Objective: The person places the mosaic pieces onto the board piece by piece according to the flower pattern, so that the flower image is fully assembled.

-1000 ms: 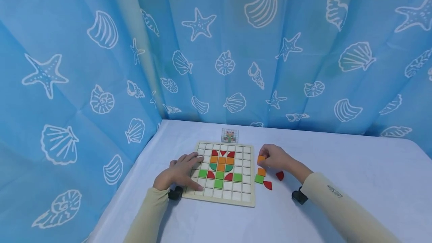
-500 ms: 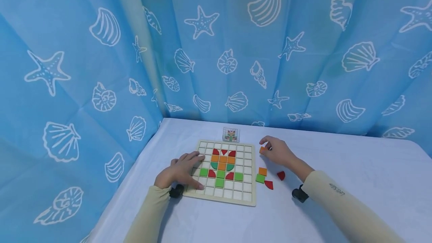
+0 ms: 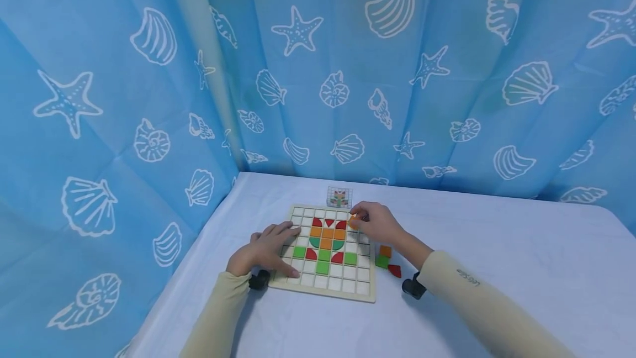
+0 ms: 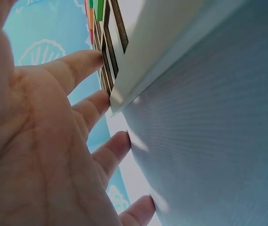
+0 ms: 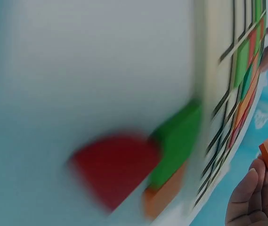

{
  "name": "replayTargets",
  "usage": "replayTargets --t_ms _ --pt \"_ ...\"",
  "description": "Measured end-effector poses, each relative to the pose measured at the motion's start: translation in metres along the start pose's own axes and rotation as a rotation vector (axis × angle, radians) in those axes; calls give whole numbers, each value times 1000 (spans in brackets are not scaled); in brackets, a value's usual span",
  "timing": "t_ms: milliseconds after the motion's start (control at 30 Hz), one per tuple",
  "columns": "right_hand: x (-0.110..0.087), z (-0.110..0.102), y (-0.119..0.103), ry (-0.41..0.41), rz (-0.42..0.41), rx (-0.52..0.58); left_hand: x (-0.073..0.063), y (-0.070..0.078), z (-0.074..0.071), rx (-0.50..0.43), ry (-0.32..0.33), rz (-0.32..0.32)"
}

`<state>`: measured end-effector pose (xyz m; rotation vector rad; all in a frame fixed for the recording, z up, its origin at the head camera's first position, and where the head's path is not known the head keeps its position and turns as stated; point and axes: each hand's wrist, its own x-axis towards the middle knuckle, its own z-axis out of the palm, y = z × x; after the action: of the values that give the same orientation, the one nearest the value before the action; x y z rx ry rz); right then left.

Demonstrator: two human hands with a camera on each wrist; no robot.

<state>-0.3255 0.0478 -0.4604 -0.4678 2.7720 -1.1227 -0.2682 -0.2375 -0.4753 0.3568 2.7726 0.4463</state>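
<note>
In the head view my left hand [image 3: 265, 250] rests spread over the left edge of a wooden grid board [image 3: 330, 292]. The left wrist view shows its fingers straight, some touching the board's edge and others the white cloth. Above the board's upper right part, my right hand [image 3: 380, 224] pinches an orange tile [image 5: 267, 154] between thumb and fingers. Red, orange and green tiles on the grid form a flower-like pattern [image 3: 325, 245]. Right of the board lie a loose orange square [image 3: 385, 251], a green square [image 3: 381, 262] and a red quarter-circle tile [image 3: 395, 270].
A small transparent-looking card [image 3: 339, 197] with a similar coloured pattern stands just behind the board. White cloth [image 3: 477, 236] covers the table. A blue curtain [image 3: 318, 126] with shell prints hangs along its back and left sides.
My right hand has carried the orange tile leftward from beside the board to over its upper right part. One red tile is now hidden by the right arm. My left hand stays put.
</note>
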Motion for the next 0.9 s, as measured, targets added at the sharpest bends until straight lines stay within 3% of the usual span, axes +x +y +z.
replayTargets --t_ms 267,400,567,900 --pt "-4 26 -24 -67 -74 93 1 2 0 6 -8 -5" --pt "-8 41 -32 -107 -156 93 1 2 -2 11 -10 -12" --pt "-13 54 -38 -218 -242 99 2 1 -1 17 -12 -18" --pt "-18 64 -47 -278 -250 69 2 -2 0 6 -4 -1"
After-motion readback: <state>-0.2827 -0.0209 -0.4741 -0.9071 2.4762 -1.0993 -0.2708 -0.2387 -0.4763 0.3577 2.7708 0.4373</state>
